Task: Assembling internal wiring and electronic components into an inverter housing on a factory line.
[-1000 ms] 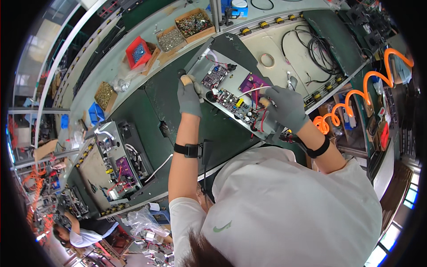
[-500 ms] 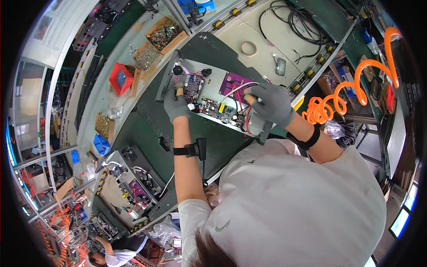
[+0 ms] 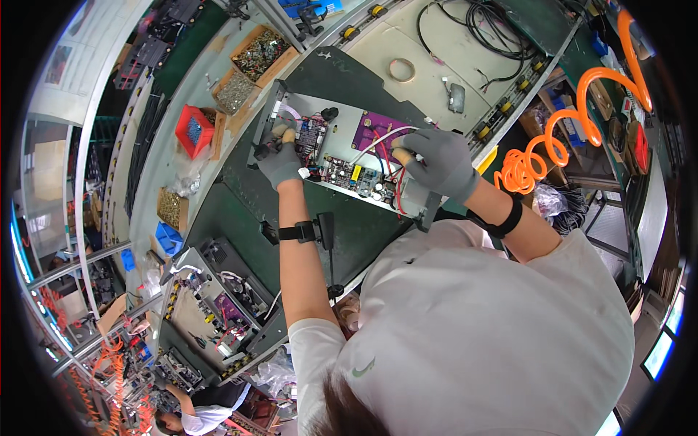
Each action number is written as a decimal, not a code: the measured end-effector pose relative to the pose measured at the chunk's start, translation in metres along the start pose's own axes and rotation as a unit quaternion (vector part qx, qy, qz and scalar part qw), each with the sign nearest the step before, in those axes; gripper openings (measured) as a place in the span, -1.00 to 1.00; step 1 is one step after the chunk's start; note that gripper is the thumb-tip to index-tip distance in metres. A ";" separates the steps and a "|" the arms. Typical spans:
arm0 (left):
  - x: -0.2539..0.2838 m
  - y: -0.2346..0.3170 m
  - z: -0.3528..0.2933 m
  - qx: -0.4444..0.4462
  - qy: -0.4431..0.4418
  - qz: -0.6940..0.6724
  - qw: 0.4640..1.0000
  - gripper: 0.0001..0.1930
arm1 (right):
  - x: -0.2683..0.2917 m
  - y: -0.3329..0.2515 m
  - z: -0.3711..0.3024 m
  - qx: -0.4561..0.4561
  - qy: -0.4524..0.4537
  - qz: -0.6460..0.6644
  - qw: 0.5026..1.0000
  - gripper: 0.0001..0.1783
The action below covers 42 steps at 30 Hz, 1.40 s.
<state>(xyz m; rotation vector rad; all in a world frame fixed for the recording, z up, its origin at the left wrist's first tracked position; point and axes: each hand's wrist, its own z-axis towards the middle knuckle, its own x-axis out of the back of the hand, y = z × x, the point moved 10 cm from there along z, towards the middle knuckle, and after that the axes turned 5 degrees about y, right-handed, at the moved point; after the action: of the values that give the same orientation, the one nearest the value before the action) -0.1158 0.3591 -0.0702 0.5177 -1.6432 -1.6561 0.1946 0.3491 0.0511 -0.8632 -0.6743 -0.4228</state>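
Observation:
An open metal chassis (image 3: 345, 105) with dark end panels lies tilted on the dark green work surface. Inside it sit a purple circuit board (image 3: 372, 132), green-and-black populated boards (image 3: 356, 178), and red and white wires (image 3: 384, 147). My left hand (image 3: 280, 161), gloved in grey with bare-looking fingertips, is closed at the left end panel around a small black round part (image 3: 261, 152). A similar black part (image 3: 329, 114) stands inside the chassis. At the right end, my right hand (image 3: 442, 161) has its fingers pinched beside the wires; what they hold is hidden.
Boxes of small screws (image 3: 259, 54), a red bin (image 3: 195, 129) and a blue bin (image 3: 168, 237) line the left. A tape roll (image 3: 401, 70) and black cables (image 3: 502, 36) lie beyond. An orange coiled hose (image 3: 582, 123) hangs right. Another chassis (image 3: 218, 305) stands lower left; a co-worker (image 3: 196, 414) is behind.
My left hand has shifted slightly left, and the black round part has moved from inside the end panel out to its left edge. My right hand stays pinched by the wires.

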 end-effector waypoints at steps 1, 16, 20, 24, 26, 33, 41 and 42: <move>0.001 -0.001 0.000 0.011 0.002 0.047 0.999 -0.79 | 0.000 0.000 0.000 -0.002 0.001 0.004 1.000 -0.92; 0.008 -0.017 0.001 0.050 -0.054 0.071 0.995 -0.81 | 0.000 0.003 0.000 -0.012 -0.006 0.006 1.000 -0.89; 0.007 0.001 -0.002 -0.002 -0.031 0.150 0.988 -0.81 | 0.001 0.003 0.000 -0.010 0.003 0.012 1.000 -0.90; 0.005 0.010 0.003 -0.100 -0.026 0.318 0.942 -0.80 | 0.000 0.002 0.001 -0.010 0.008 0.026 1.000 -0.90; -0.003 0.024 0.000 -0.103 -0.047 0.298 0.948 -0.80 | 0.000 0.002 0.001 -0.013 0.009 0.028 0.999 -0.90; -0.024 0.047 -0.003 -0.104 -0.098 0.426 0.893 -0.78 | 0.000 0.003 -0.001 -0.001 0.013 0.026 1.000 -0.88; -0.017 0.013 0.007 0.062 -0.125 0.319 0.937 -0.71 | -0.003 0.007 -0.002 -0.024 -0.003 0.002 1.000 -0.90; -0.010 -0.014 0.012 0.107 -0.124 0.248 0.955 -0.71 | -0.003 0.006 -0.001 -0.020 0.005 0.018 1.000 -0.90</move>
<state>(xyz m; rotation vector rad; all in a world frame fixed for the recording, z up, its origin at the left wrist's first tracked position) -0.1213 0.3740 -0.0851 -0.0185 -1.9523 -1.2111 0.1960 0.3523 0.0453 -0.9089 -0.6416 -0.4096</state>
